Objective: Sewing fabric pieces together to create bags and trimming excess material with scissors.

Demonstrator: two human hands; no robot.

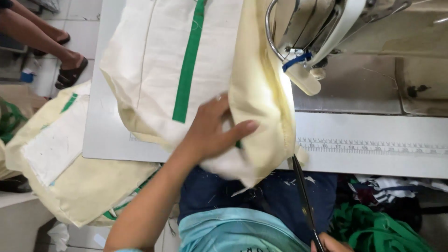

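Seated at the white sewing table point(107, 135), a worker presses the left hand point(212, 133) onto a cream cloth bag point(158, 70) with a green stripe point(188, 65), fingers closed on a fold of it near the table's front edge. At the lower frame edge, the right hand point(331, 243) grips dark scissors point(303, 196), blades together and pointing up at the cloth's hem; only part of that hand shows. Above sits the sewing machine point(322, 23). More cream bags point(70, 172) hang to the left, and green strips point(373, 226) are heaped to the right.
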